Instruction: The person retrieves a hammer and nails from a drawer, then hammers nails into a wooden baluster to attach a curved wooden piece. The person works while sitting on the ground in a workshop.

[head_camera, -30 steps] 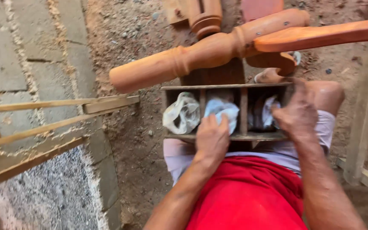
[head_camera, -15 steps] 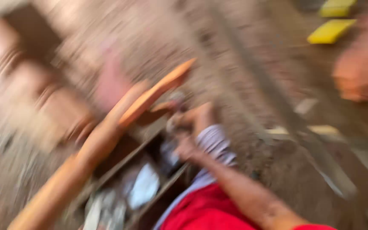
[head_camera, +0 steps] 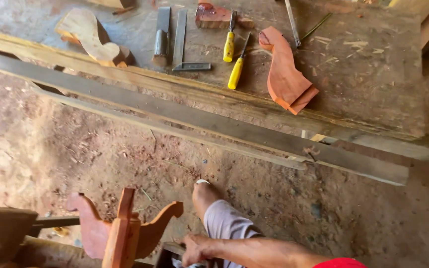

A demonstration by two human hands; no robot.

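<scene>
Fingers of the left hand are curled narrowly over the rim of a dark wooden box (only its corner shows, at the bottom edge beside the knee). The hold looks like steadying; shifting the box would likely need a second hand. Just left stands a carved reddish furniture piece, and yellow-handled chisels lie well apart on the workbench.

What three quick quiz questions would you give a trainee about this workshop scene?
1. True or false: two yellow-handled tools lie on the workbench.
2. The curved reddish block lies: A) left of those tools, B) right of them, C) on the dirt floor.
3. What stands just left of the hand at the bottom edge?

Key: 1 true. 2 B. 3 a carved reddish wooden part.
</scene>
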